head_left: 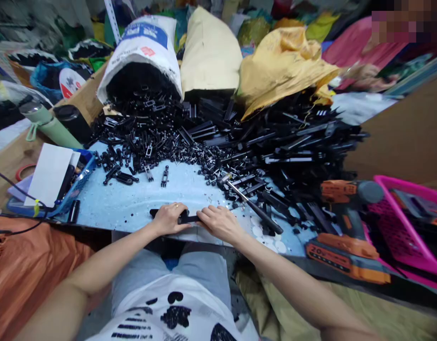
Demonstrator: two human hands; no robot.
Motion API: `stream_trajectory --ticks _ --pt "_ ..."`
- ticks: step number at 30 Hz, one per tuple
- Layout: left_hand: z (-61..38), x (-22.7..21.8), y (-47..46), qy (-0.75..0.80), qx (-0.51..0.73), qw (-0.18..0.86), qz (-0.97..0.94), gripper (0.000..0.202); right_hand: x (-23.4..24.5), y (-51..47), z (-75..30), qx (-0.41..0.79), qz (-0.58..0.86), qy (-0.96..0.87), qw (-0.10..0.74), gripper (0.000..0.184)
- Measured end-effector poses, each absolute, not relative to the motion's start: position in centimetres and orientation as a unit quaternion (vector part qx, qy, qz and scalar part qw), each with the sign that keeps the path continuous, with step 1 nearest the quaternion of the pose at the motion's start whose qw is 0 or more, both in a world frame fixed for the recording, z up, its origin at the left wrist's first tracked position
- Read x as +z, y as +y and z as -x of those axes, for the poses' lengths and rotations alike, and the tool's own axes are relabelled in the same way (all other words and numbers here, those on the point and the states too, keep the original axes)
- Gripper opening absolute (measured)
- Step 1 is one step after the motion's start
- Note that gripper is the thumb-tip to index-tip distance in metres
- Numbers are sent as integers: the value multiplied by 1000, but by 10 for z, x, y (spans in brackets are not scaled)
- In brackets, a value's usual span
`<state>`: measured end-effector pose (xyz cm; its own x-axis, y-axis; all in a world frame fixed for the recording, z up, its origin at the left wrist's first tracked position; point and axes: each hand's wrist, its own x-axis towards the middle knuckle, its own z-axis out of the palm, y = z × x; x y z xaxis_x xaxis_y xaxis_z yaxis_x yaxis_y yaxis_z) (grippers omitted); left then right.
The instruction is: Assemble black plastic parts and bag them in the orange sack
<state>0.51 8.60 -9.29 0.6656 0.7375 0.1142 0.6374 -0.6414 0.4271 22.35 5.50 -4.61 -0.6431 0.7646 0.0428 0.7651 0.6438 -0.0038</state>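
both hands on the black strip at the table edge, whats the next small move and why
Probably pin the black strip with the left hand and shift the right hand to the hammer. Both hands grip the strip at the table edge, and the hammer lies close beside the right one.

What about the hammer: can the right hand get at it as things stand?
Probably yes. The hammer lies close beside the right hand with nothing over its handle, though that hand rests on a black strip.
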Motion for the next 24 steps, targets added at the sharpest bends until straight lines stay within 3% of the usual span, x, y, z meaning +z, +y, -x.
stream_trajectory --ticks 5,10,18,21,24 --pt "-23 -88 109 336 102 193 -916 62 -78 62 -249 24 430 -900 69 30" --pt "-66 -80 198 508 116 166 -837 35 -107 46 -273 75 471 -871 119 28" --pt "-112 -104 271 597 106 130 -785 27 -82 106 -268 40 514 -838 177 30" --pt "-112 -103 265 606 111 122 -778 28 -74 178 -251 -26 577 -805 139 31" --pt "-90 -92 251 599 119 126 -782 25 -75 237 -235 -52 627 -776 31 31"
